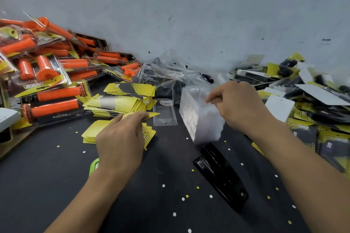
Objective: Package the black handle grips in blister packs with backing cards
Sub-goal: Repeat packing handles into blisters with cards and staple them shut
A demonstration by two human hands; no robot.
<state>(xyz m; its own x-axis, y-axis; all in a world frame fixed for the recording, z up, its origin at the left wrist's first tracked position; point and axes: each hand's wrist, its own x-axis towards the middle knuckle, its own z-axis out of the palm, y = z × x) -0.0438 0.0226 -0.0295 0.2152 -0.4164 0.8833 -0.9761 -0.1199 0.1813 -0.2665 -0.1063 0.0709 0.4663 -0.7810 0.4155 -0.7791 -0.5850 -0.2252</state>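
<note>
The left hand [121, 138] lifts one yellow backing card [149, 115] off its pile, grip pinching the card's edge, likely to pair it with a shell. The right hand [236, 104] pinches the top of the stacked blister packs [198, 119], just right of that card. The black handle grips [166, 77] lie bagged beyond both grips. A stapler [221, 174] waits nearer, probably for sealing.

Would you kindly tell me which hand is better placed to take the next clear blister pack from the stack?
The right hand: its curled fingers are at the top of the stack of clear blister packs, while the left hand lies on the yellow backing cards.
</note>
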